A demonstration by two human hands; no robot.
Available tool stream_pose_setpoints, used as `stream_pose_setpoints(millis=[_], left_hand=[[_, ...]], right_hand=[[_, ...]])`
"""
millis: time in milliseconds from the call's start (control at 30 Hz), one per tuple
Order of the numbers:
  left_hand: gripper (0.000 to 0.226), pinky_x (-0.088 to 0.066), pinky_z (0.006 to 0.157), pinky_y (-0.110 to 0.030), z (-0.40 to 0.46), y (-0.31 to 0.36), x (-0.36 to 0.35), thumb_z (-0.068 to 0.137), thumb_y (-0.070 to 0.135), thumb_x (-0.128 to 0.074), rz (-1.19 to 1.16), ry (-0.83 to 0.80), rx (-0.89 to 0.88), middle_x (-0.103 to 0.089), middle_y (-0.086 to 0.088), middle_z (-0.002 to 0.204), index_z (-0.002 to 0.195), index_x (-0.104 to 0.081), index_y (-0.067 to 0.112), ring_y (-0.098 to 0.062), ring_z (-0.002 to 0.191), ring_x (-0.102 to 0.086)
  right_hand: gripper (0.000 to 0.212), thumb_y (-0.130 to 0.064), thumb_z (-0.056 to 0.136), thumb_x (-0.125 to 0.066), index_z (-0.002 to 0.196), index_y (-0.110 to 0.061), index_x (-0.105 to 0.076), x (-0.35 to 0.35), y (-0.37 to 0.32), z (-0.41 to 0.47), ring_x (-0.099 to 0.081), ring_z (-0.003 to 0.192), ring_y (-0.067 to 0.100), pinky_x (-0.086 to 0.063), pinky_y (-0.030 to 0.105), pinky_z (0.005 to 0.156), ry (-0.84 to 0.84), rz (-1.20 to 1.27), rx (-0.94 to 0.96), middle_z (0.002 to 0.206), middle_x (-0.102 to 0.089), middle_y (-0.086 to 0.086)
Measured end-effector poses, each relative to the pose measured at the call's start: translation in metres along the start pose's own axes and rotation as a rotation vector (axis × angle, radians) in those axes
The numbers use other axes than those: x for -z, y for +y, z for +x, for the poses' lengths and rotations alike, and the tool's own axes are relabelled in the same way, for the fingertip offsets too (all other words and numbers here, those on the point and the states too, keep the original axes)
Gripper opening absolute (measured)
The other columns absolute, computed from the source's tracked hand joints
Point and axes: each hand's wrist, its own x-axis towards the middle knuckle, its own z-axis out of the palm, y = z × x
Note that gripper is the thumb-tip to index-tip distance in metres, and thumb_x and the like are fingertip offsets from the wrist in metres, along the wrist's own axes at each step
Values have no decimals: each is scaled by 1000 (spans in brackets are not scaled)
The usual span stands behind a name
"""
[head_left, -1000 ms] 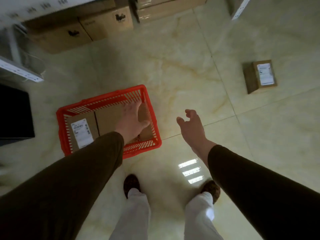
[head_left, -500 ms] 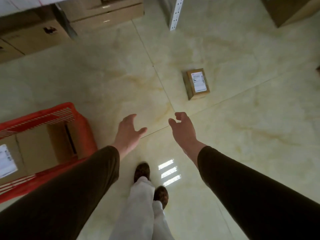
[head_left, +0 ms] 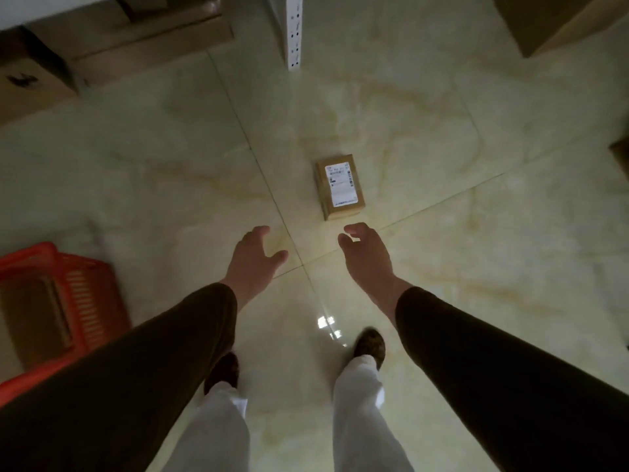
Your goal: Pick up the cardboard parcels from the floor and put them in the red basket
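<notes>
A small cardboard parcel (head_left: pixel 340 186) with a white label lies on the glossy tiled floor straight ahead. My left hand (head_left: pixel 253 260) and my right hand (head_left: pixel 366 257) are both stretched forward, empty, fingers apart, just short of the parcel and not touching it. The red basket (head_left: pixel 85 287) stands on the floor at the left edge, partly cut off by the frame and by my left sleeve. It holds cardboard parcels (head_left: pixel 34 318).
Large cardboard boxes (head_left: pixel 30 83) sit under a shelf at the back left. A white perforated shelf post (head_left: pixel 293 32) stands at the top centre. Another big box (head_left: pixel 551 18) is at the top right. My feet stand on the tiles below my hands.
I have turned and stepped away from the basket toward the parcel. The basket has slid to the left edge of view. The parcel is now close in front of both hands.
</notes>
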Motion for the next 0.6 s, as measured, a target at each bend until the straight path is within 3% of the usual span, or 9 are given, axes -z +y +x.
stream_pose_setpoints(millis=[133,300,467,600], left_hand=[[70,-29,113,-37,19,38,-36,93,37,-64,-37,45,64,-40,-10,154,151,-35,12,-27,142,-36],[72,-27,113,-34,51,75,-69,93,36,-66,-133,88,125,-38,-10,156,152,-34,10,-26,143,-35],[74,-25,117,-36,100,91,-79,95,37,-63,-213,110,165,-32,-9,161,155,-29,12,-24,147,-31],[70,-27,118,-40,141,94,-91,99,37,-57,-291,105,208,-31,-8,161,157,-25,15,-25,147,-31]], right_hand=[[33,-31,100,-51,130,-19,-60,46,13,38,-59,117,19,-46,30,96,-22,-1,8,135,-60,1],[34,-26,101,-49,132,-17,-57,74,8,87,-59,120,20,-40,23,86,-65,-30,34,136,-59,3],[45,-25,103,-47,146,-12,-43,66,-5,140,-55,127,26,-45,34,101,-143,-32,11,146,-54,8],[46,-21,105,-43,150,-12,-39,58,0,180,-49,133,28,-39,32,100,-207,-32,-35,151,-48,9]])
